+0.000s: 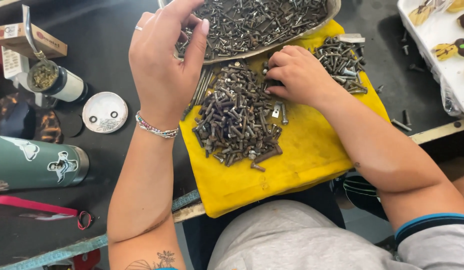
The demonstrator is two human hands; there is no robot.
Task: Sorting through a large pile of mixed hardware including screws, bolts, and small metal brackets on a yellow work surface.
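Now left hand (164,65) pinches sth. tiny, can't tell what; right hand (297,75) grips dark bolt (273,83) beside bolt pile (237,117).

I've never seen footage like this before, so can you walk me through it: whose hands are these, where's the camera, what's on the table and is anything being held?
There is no machine here. One camera sits on a person's head and looks down at their own two bare hands.

The left hand is raised above the table, fingers pinched together; whether they hold something small cannot be told. The right hand rests on a yellow cloth, fingertips down among the bolts.

On the cloth lie a big bolt pile and a smaller pile. Behind them is a tray full of mixed screws and bolts.

On the dark table to the left are a green flask, a round white lid and a cup of herbs with a metal straw. At the top right is a white tray of biscuits.
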